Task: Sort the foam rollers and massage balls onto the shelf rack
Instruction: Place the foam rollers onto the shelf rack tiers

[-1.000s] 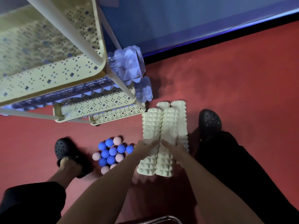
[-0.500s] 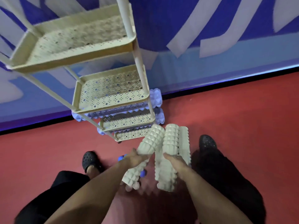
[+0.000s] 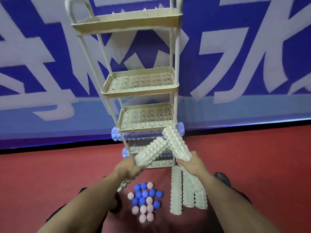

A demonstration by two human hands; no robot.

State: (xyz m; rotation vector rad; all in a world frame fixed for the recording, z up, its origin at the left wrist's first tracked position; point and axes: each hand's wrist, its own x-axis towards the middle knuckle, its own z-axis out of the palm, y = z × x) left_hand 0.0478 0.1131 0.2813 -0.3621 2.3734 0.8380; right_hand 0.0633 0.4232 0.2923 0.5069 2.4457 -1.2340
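Your left hand [image 3: 129, 169] gripped the near end of one cream foam roller [image 3: 152, 151], tilted toward 1 o'clock. Your right hand [image 3: 191, 165] gripped a second cream roller [image 3: 176, 145], tilted toward 11 o'clock. Both rollers were raised before the shelf rack [image 3: 139, 91] at 12 o'clock. Massage balls [image 3: 145, 200] lay on the floor [image 3: 50, 174] at 6 o'clock, spare cream rollers [image 3: 176, 190] just beside them at 3 o'clock.

Both arms extended forward; left hand [image 3: 130, 169] and right hand [image 3: 191, 165] each grip cream roller end.
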